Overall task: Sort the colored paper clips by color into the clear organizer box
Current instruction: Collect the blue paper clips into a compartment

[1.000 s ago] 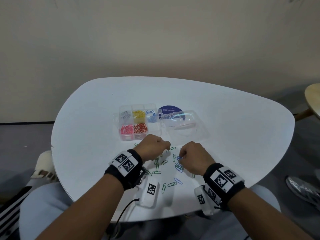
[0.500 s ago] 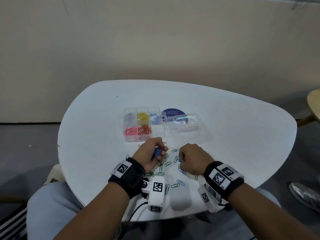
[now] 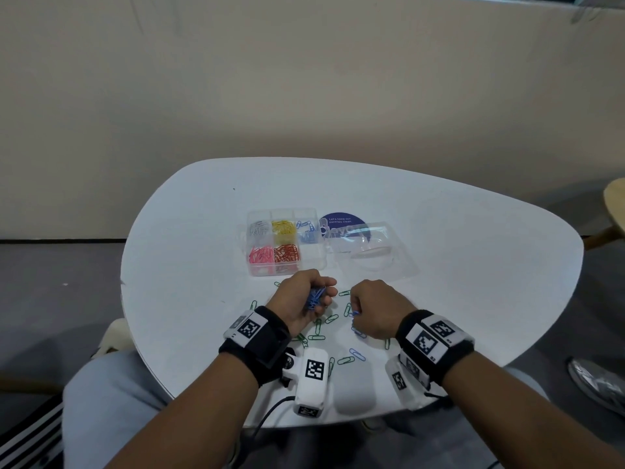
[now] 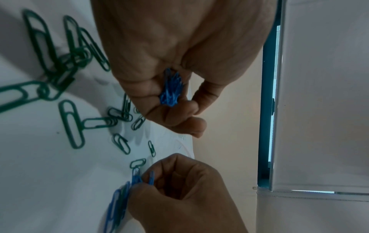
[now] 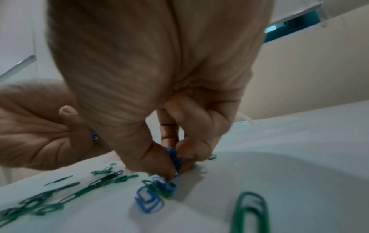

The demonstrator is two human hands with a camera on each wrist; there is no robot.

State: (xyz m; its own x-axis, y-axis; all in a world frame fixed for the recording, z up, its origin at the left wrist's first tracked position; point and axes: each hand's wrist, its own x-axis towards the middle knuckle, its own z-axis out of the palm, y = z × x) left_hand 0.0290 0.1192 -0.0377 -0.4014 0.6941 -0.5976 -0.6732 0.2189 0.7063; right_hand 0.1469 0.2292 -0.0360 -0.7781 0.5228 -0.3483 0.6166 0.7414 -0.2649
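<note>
My left hand [image 3: 318, 296] is turned palm up just in front of the organizer box [image 3: 284, 272] and grips a bunch of blue clips [image 3: 315, 297], which shows in the left wrist view as blue clips [image 4: 171, 89] between curled fingers. My right hand [image 3: 355, 311] is down on the table and pinches blue clips [image 5: 175, 157] with thumb and fingers. Loose green clips [image 3: 318, 328] and a few blue clips [image 3: 357, 354] lie scattered between and behind the hands. The box holds white, yellow, blue, pink and red clips in separate compartments.
The box's clear lid [image 3: 368, 248] lies open to the right of the box, over a round blue sticker [image 3: 341, 221]. The white table [image 3: 456, 265] curves away close behind my wrists. A wooden seat edge [image 3: 615, 204] is at far right, a shoe [image 3: 598, 384] below.
My left hand has rolled palm up, showing the blue clips it holds. My right hand stays over the same spot, still working at the blue clips. The head view has tilted.
</note>
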